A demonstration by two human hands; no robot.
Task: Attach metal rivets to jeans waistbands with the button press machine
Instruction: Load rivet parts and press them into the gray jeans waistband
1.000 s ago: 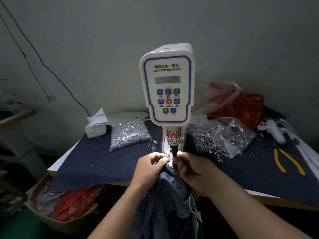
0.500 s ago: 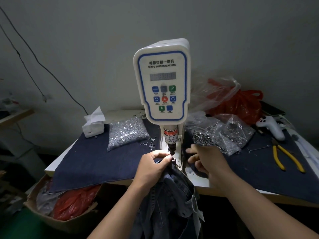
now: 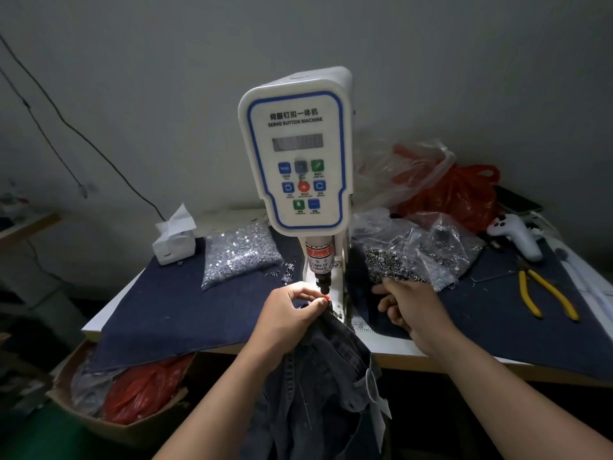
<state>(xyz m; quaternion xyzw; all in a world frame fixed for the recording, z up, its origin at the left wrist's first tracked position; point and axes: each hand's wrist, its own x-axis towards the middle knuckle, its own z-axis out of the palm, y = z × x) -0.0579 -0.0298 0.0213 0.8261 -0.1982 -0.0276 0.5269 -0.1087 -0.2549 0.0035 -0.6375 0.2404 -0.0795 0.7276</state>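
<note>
Right now my left hand pinches the top edge of the jeans between thumb and curled fingers, holding the waistband up against the base of the button machine, just under its dark punch tip. A small red glow sits at my thumb tip, right beside the punch. The jeans hang with their long axis running straight down from that pinched edge, waistband pointing up at the machine, legs dropping off the front of the tabletop toward me. A white tag dangles on their right side.

My right hand is apart from the jeans, reaching right of the machine's column, knuckles up, fingers loosely bent and spread over the dark blue cloth, their tips at the near edge of an open bag of small dark rivets. Whether they have hold of 1 I cannot tell.

A second bag of shiny silver pieces lies left of the machine, with a tissue box further left. Yellow-handled pliers lie well to the right.
</note>
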